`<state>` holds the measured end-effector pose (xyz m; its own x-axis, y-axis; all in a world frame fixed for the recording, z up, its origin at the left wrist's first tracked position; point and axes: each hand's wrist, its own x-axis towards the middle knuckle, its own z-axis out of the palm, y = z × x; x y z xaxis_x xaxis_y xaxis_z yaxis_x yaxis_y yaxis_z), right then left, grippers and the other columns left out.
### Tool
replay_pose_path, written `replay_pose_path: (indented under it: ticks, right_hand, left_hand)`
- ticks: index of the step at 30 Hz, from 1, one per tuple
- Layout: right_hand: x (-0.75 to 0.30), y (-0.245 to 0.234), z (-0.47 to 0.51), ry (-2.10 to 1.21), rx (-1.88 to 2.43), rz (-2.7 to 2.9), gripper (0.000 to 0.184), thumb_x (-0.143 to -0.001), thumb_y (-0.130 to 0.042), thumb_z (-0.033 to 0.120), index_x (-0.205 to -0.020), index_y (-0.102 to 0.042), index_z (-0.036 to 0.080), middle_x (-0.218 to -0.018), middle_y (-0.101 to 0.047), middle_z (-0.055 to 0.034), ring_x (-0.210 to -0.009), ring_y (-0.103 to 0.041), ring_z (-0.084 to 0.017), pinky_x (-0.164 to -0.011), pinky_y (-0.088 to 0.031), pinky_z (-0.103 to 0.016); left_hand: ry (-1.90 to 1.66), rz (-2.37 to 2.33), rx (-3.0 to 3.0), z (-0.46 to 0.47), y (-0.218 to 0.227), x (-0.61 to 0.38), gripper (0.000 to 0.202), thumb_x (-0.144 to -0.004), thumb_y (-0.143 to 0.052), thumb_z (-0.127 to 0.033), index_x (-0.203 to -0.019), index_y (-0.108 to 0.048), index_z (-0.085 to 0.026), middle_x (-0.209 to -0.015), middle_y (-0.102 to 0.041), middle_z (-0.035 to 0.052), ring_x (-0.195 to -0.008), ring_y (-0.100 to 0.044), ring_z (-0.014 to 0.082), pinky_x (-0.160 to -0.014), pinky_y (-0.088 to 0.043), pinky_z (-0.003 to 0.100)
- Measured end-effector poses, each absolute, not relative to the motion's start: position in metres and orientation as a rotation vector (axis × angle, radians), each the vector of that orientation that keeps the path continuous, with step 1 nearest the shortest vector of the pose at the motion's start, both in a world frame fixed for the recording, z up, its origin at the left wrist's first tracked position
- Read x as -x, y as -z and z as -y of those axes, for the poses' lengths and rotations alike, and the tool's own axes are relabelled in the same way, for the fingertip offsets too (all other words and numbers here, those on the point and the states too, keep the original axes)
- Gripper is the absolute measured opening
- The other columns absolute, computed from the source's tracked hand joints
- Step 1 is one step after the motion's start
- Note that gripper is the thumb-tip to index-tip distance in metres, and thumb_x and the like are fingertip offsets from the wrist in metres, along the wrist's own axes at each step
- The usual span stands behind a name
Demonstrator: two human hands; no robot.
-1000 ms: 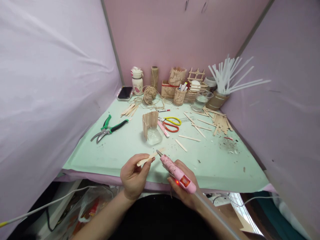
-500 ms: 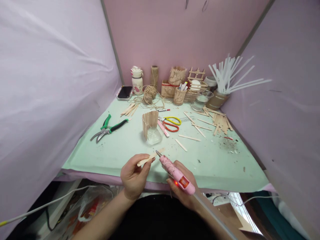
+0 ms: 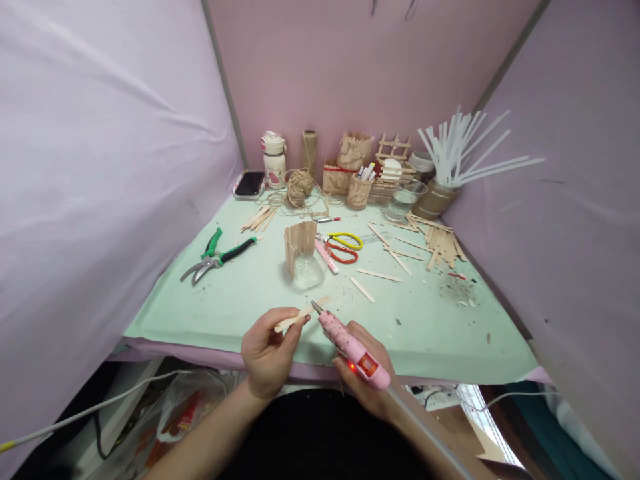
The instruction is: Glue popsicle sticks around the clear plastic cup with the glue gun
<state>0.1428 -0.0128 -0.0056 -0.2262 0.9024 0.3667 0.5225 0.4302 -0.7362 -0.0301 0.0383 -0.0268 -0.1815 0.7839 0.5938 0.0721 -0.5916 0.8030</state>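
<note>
Between the thumb and fingers of my left hand (image 3: 271, 350) is a wooden craft stick (image 3: 295, 319), held tilted over the table's front edge. My right hand (image 3: 367, 363) is wrapped round a pink hot glue gun (image 3: 353, 347) with a red light glowing on its side. The gun's metal nozzle points up and left, at the stick's far part; whether it touches I cannot tell. Beyond my hands stands a clear square container (image 3: 309, 272), with craft sticks (image 3: 301, 241) upright along its back and left sides.
Green-handled pruning shears (image 3: 213, 259) lie at left. Scissors (image 3: 345, 247) and a pink cutter (image 3: 327, 257) lie beside the container. Loose craft sticks (image 3: 440, 241) spread at right. A twine ball (image 3: 300, 188), a bottle (image 3: 274, 161), a water cup (image 3: 401, 202) and white glue sticks (image 3: 453, 157) stand behind.
</note>
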Motion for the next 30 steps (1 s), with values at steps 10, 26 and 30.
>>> replay_pose_path:
  ticks: [10, 26, 30]
  right_hand:
    - [-0.1432, 0.0028, 0.0126, -0.579, 1.206, 1.911, 0.049, -0.09, -0.05, 0.02, -0.138, -0.049, 0.027, -0.087, -0.06, -0.0038, -0.078, -0.061, -0.019, -0.07, -0.055, -0.03]
    - [-0.1421, 0.0072, 0.0134, -0.631, 1.214, 1.879, 0.031, -0.087, -0.052, 0.021, -0.118, -0.058, 0.021, -0.083, -0.057, -0.0039, -0.072, -0.059, -0.018, -0.065, -0.052, -0.03]
    - [-0.1419, 0.0075, 0.0136, -0.612, 1.195, 1.886, 0.032, -0.088, -0.053, 0.022, -0.119, -0.057, 0.022, -0.081, -0.056, -0.003, -0.071, -0.057, -0.018, -0.064, -0.051, -0.03]
  left_hand:
    - [-1.814, -1.01, -1.583, -0.0382, 0.0279, 0.0305, 0.011, -0.08, -0.072, -0.016, -0.091, -0.07, -0.018, -0.081, -0.073, 0.0029, -0.073, -0.071, 0.0148, -0.067, -0.062, 0.027]
    - [-1.819, -1.022, -1.583, -0.0383, 0.0258, 0.0298, 0.012, -0.078, -0.074, -0.015, -0.089, -0.07, -0.018, -0.08, -0.072, 0.0021, -0.071, -0.071, 0.0154, -0.067, -0.061, 0.026]
    - [-1.817, -1.002, -1.592, -0.0383, 0.0278, 0.0299, 0.015, -0.078, -0.073, -0.012, -0.091, -0.07, -0.018, -0.082, -0.072, 0.0021, -0.072, -0.071, 0.0153, -0.068, -0.061, 0.027]
